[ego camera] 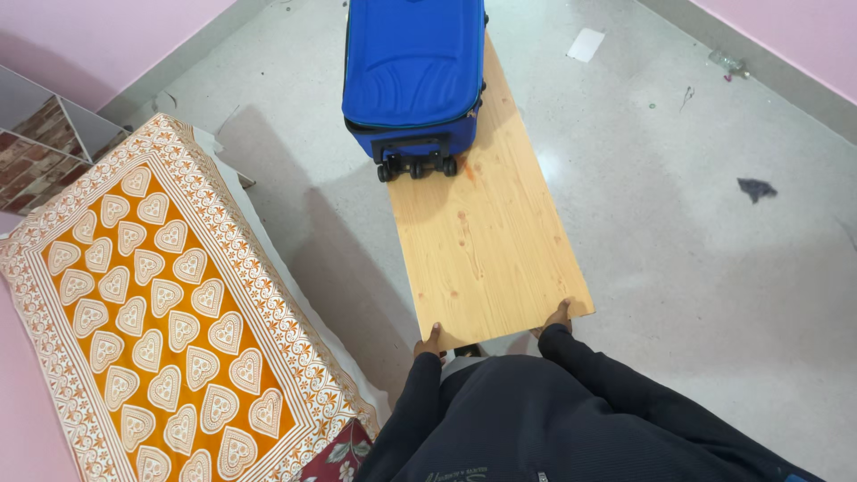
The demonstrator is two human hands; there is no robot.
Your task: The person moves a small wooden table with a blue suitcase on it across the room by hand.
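A long light wooden board [486, 232] stretches away from me over the floor. My left hand [430, 341] grips its near left corner and my right hand [557, 316] grips its near right corner; only the fingers show over the edge. A blue soft suitcase [412, 67] with small black wheels lies on the far half of the board. Dark sleeves cover both my arms.
A bed with an orange and white heart-patterned cover [152, 303] stands close on the left. Pink walls border the speckled grey floor [714, 268]. A dark scrap [756, 188] and a white paper [586, 44] lie on the floor to the right.
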